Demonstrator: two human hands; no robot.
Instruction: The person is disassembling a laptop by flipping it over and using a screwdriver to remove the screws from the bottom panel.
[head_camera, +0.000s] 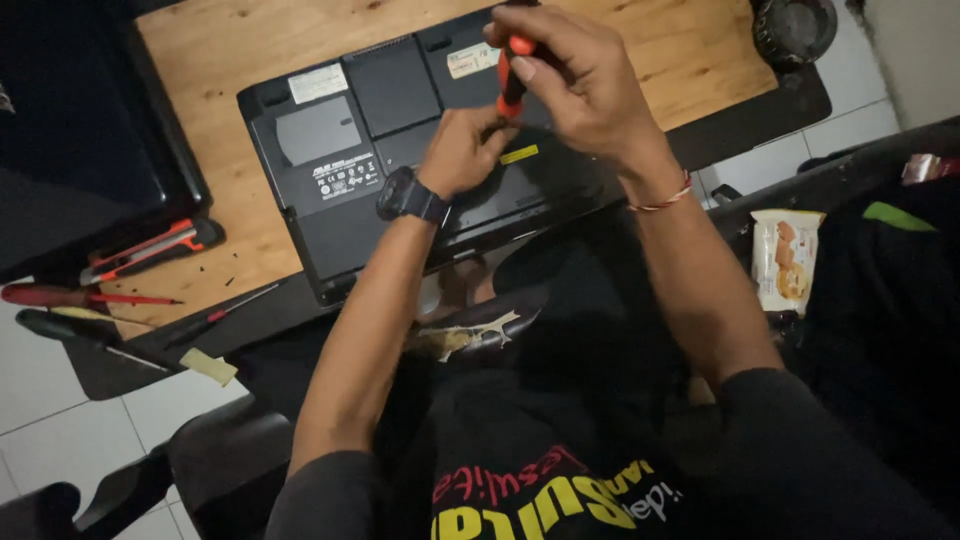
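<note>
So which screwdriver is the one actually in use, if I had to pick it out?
Start at the wooden table and the black laptop lying upside down on it. Above its middle the right hand holds a screwdriver upright, the left hand at its tip. Its handle is red and black; the other screwdrivers lie flat at the table's left edge.

Matte black plastic laptop underside (400, 150), white and yellow stickers on it. Beneath laptop: pale wooden tabletop (230, 60), brown grain streaks. Above laptop: orange-red and black screwdriver handle (514, 75). Left of laptop: red-and-black box cutter (150, 248), dark red-handled screwdriver (70, 296). Near laptop's front edge: black wristwatch (408, 197); red-white thread bracelet (662, 199).
</note>
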